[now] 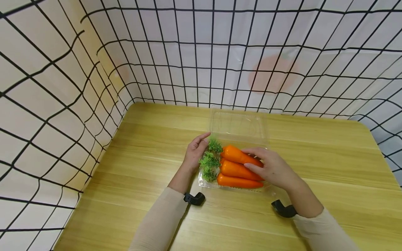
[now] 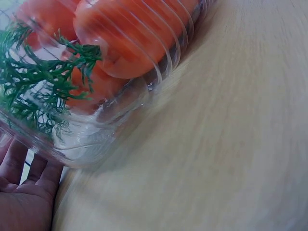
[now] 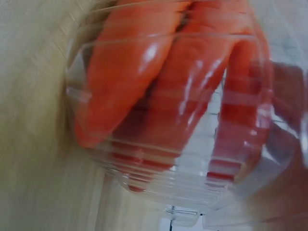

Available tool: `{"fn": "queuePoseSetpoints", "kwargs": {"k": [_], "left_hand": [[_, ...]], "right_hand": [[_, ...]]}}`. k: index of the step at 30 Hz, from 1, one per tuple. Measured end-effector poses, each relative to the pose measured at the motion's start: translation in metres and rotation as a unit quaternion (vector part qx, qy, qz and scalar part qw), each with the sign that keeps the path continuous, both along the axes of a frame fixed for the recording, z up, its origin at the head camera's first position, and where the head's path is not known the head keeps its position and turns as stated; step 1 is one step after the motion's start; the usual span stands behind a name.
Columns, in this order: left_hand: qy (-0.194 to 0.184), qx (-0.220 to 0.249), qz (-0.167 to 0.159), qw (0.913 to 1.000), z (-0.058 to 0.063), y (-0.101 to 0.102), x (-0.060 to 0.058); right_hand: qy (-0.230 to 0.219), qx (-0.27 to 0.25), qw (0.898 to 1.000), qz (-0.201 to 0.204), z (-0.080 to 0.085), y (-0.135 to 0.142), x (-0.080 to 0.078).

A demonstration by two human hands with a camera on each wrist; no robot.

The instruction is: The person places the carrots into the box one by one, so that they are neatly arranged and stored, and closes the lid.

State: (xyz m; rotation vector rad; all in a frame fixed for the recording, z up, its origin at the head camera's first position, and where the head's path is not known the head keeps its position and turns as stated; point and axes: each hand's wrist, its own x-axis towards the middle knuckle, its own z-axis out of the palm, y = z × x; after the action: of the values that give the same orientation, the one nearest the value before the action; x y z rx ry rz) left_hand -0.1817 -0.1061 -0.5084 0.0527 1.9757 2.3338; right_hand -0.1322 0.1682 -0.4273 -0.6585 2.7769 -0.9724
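Observation:
Three orange carrots [image 1: 240,170] with feathery green tops [image 1: 209,162] lie side by side in a clear plastic clamshell box [image 1: 201,182], tops to the left, tips to the right. Its transparent lid [image 1: 237,124] is folded back, away from the person. At the box's right end, my right hand [image 1: 276,170] reaches over the rim and holds the farthest carrot [image 1: 235,154] between thumb and fingers. My left hand [image 1: 194,153] rests with extended fingers along the left end, beside the leaves. In the left wrist view, those fingers [image 2: 43,175] lie against the clear wall.
The box stands on a wood-grain table [image 1: 150,139]. Black wire grid [image 1: 204,55] over white sheeting rises behind the table and along both sides. Each wrist carries a black strap mount, the left one [image 1: 195,198] close to the box's front left corner.

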Motion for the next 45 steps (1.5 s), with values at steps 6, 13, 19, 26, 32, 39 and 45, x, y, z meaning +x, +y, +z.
{"fn": "queuePoseSetpoints", "kwargs": {"k": [6, 13, 19, 26, 32, 39, 45], "left_hand": [[-0.008, 0.007, -0.001, 0.9999, 0.003, -0.001, -0.001], [-0.006, -0.005, 0.007, 0.9999, 0.003, 0.001, 0.002], [-0.017, -0.009, -0.006, 0.9998, 0.008, -0.001, 0.002], [-0.02, 0.002, -0.008, 0.9998, 0.006, -0.001, 0.001], [-0.004, -0.004, 0.005, 1.0, 0.001, 0.001, 0.002], [0.004, -0.011, 0.011, 0.9999, -0.001, 0.002, 0.002], [-0.001, -0.015, 0.01, 0.9998, 0.004, 0.002, 0.003]], "right_hand": [[-0.01, 0.005, 1.0, 0.002, -0.002, -0.001, -0.001], [-0.03, 0.013, 0.999, 0.002, -0.008, -0.001, -0.003], [-0.031, 0.018, 0.999, 0.004, -0.012, -0.001, -0.004], [-0.03, 0.02, 0.999, 0.01, -0.012, -0.001, -0.004], [-0.03, 0.024, 0.999, 0.01, -0.012, -0.003, -0.004], [-0.034, 0.027, 0.999, 0.004, -0.013, -0.003, -0.003], [-0.031, 0.032, 0.999, 0.005, -0.012, -0.003, -0.004]]}}
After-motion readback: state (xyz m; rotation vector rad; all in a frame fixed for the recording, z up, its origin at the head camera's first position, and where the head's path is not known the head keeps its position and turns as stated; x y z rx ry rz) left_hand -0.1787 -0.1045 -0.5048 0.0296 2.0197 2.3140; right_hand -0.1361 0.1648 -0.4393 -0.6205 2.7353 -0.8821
